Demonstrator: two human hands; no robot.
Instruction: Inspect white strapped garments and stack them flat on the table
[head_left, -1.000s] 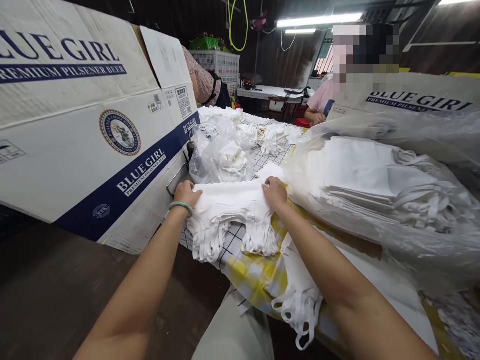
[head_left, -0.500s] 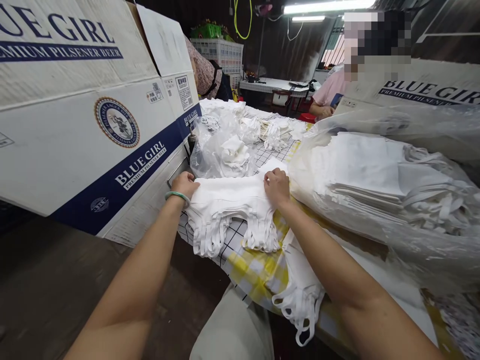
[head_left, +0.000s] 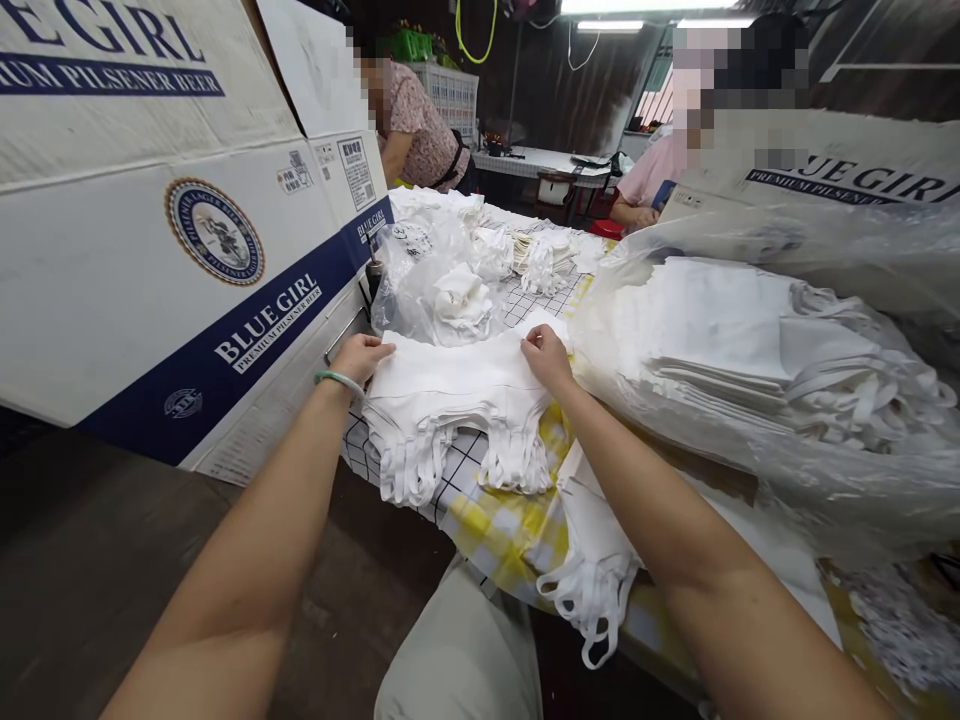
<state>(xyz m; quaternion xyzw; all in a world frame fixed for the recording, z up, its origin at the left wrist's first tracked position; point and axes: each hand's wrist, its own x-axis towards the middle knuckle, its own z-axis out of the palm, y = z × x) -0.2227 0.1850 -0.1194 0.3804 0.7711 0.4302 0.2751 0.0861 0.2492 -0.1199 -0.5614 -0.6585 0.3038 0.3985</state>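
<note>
A pile of white cloth bags [head_left: 461, 385] lies in front of me, their looped handles hanging toward me at the table's near edge. My left hand [head_left: 361, 358], with a green bangle at the wrist, pinches the far left corner of the top bag. At the far right corner, my right hand [head_left: 546, 357] pinches the same bag between thumb and fingers. Its far edge sags a little between my hands. Under my right forearm, more white bags [head_left: 596, 530] droop over the table edge.
Beer cartons stand at left [head_left: 225, 230] and back right [head_left: 847, 160]. A large clear plastic bag [head_left: 825, 500] of stacked cloth bags fills the right side. Behind the pile sits a smaller plastic bag [head_left: 409, 285]. Two people work beyond, one in a floral top [head_left: 431, 130], one in pink [head_left: 649, 180].
The top bag's far edge has risen slightly and now dips between my hands. My view has shifted a little, and the person in the floral top shows more at the back left.
</note>
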